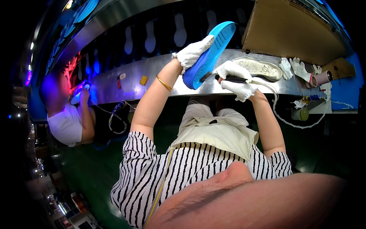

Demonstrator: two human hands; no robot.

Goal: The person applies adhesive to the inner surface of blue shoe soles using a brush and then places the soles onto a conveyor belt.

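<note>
My left hand (194, 52), in a white knitted glove, grips a blue shoe sole (213, 49) by its left edge and holds it tilted up over the metal bench. My right hand (236, 79), also gloved in white, is closed around the black handle of a brush (234, 79). Dark bristles at the brush's tip meet the lower, heel end of the sole or lie just beside it. From the handle a pale hose (275, 100) runs off to the right. Just behind my right hand lies an off-white sole (261, 68) on the bench.
White gloves (299, 68) and a tape roll (323, 78) lie at the bench's right end, before a large cardboard sheet (293, 32). Sole shapes (180, 30) line the dark conveyor behind. A yellow block (143, 80) sits left; a co-worker (66, 122) holds a sole there.
</note>
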